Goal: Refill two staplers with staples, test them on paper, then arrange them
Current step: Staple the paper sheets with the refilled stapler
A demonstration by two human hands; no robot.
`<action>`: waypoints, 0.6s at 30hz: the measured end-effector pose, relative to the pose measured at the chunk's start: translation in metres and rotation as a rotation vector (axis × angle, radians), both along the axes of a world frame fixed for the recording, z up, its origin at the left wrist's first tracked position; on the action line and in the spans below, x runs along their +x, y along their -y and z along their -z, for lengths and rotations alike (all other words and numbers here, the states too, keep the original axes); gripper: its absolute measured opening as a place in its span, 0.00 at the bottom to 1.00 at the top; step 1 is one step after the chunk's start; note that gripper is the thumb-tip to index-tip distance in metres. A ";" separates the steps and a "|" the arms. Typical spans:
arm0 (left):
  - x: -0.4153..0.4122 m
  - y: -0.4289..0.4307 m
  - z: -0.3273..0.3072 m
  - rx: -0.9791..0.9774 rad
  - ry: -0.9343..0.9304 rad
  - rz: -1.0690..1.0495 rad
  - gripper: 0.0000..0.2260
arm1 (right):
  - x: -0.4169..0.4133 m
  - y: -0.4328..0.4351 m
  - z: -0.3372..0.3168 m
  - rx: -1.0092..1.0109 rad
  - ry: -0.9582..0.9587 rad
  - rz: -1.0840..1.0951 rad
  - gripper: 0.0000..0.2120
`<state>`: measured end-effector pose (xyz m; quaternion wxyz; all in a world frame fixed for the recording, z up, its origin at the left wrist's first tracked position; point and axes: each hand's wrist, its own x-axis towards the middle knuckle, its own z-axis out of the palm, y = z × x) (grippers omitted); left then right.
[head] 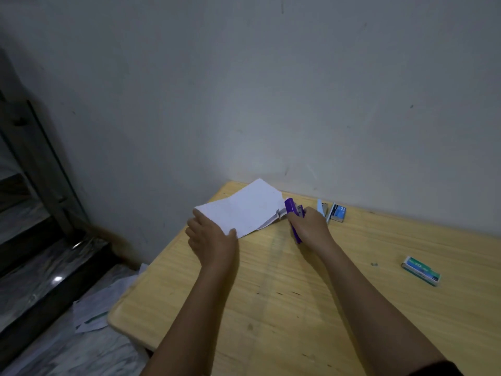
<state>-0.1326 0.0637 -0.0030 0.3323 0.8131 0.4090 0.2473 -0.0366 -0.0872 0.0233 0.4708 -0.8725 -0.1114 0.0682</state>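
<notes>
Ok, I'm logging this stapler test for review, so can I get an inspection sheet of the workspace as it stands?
Surface: light wooden table against a grey wall; a few dark marks on the wood.
Job's things: purple stapler with its mouth at the right edge of the folded white paper; pale blue stapler by the wall.
Staple boxes: blue box beside the pale blue stapler; green box alone at the right.
Clutter: a small speck left of the green box; cannot tell what.
Hands: left hand grips the paper's near corner; right hand grips the purple stapler.
Cables: nothing seen.
Surroundings: loose papers on the floor at the left.
</notes>
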 end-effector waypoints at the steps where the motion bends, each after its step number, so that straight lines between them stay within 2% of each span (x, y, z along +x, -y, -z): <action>1: 0.001 -0.003 0.000 0.100 -0.059 0.030 0.39 | 0.003 -0.001 0.000 -0.037 0.025 0.001 0.12; 4: 0.009 -0.015 0.003 0.355 -0.206 0.388 0.28 | 0.015 -0.006 -0.001 -0.139 0.076 0.040 0.09; 6: 0.013 -0.013 0.005 0.375 -0.355 0.573 0.22 | 0.024 -0.010 0.001 -0.197 0.087 0.080 0.10; 12: 0.023 0.019 0.004 0.552 -0.642 0.408 0.20 | 0.038 -0.018 0.009 -0.292 0.195 0.163 0.16; 15: 0.030 0.024 -0.002 0.655 -0.573 0.393 0.18 | 0.048 -0.023 0.009 -0.351 0.240 0.159 0.21; 18: 0.033 0.017 -0.002 0.672 -0.527 0.393 0.19 | 0.057 -0.027 0.010 -0.390 0.260 0.142 0.23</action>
